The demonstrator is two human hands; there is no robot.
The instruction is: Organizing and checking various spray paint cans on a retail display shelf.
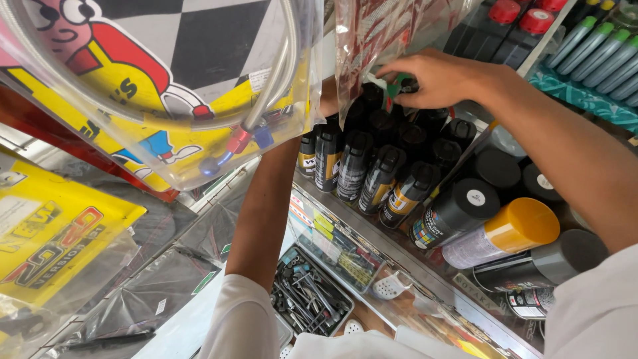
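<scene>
The right hand is seen reaching across from the right, forearm extended and wrist bent downward over a shelf of spray cans. Its fingers are closed around a small black bottle with a green tip, which is held just above the black-capped spray cans standing in rows. The left arm is raised upright from the lower centre; the left hand is hidden behind a hanging clear plastic packet, so its grip cannot be told. A braided hose in a clear bag hangs at the upper left. A yellow-capped spray can lies at the right.
</scene>
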